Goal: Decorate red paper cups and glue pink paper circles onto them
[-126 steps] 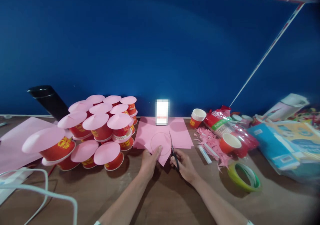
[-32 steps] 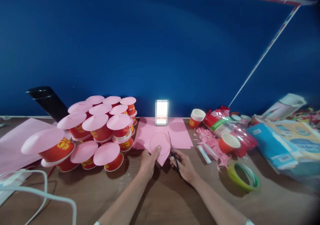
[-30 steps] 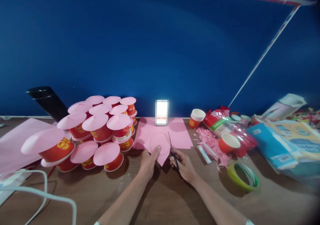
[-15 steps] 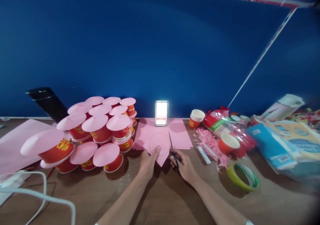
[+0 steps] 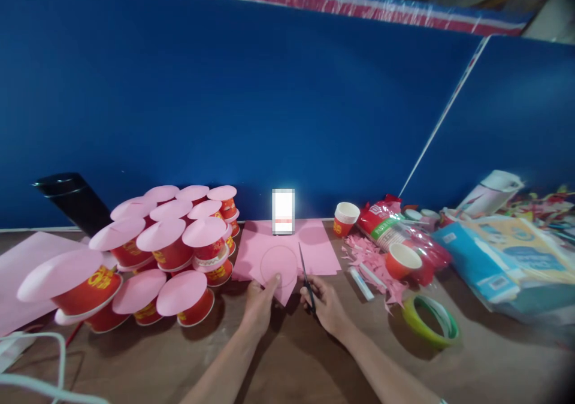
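Observation:
My left hand (image 5: 262,302) pinches the near edge of a square of pink paper (image 5: 279,266), its thumb on top. A circle is drawn on that paper, and one corner points toward me. In my right hand (image 5: 324,303) is a pair of dark scissors (image 5: 305,275), blades pointing away from me just to the right of the paper. The blades look close together, and I cannot tell whether they touch the paper. Beneath and behind lie larger pink sheets (image 5: 323,251) on the brown table (image 5: 287,368). A lit, blurred-out phone screen (image 5: 283,212) stands at their far edge.
At left stand several red paper cups topped with pink paper cones (image 5: 182,294), a black bottle (image 5: 72,200) and a white cable (image 5: 58,380). At right are stacked cups (image 5: 345,219), pink scraps (image 5: 368,253), a tape roll (image 5: 431,321) and a blue-yellow package (image 5: 498,260).
The head view has shifted, so everything on the table sits slightly lower and further left. Both hands keep their hold on the paper and scissors.

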A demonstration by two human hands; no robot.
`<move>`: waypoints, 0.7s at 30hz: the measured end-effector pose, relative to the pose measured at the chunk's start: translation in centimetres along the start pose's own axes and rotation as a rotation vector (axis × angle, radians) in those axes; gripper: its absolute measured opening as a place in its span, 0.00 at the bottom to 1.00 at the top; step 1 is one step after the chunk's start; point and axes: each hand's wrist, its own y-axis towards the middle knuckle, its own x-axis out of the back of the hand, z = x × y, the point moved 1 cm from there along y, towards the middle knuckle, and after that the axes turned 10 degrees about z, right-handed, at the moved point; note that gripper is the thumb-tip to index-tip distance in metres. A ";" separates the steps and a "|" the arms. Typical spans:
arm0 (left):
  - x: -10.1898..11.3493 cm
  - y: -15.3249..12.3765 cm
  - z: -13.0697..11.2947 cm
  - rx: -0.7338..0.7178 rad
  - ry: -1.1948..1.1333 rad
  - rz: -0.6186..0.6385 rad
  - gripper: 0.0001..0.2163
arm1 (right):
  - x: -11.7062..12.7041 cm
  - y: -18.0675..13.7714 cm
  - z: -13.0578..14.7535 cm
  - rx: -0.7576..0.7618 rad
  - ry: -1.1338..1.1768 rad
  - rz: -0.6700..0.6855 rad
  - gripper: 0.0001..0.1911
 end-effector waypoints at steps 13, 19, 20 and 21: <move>-0.9 -0.1 -1.4 0.010 -0.130 0.019 0.20 | 0.0 0.5 -0.8 0.021 0.036 -0.027 0.25; -1.0 -0.3 -1.4 -0.002 -0.107 0.004 0.21 | 0.0 0.7 -0.4 0.025 0.057 -0.070 0.30; -1.0 -0.3 -1.5 0.001 -0.099 0.009 0.21 | 0.0 0.8 -0.4 0.027 0.063 -0.074 0.31; -1.1 -0.4 -1.5 0.004 -0.091 0.019 0.21 | 0.0 0.8 -0.3 0.026 0.070 -0.079 0.31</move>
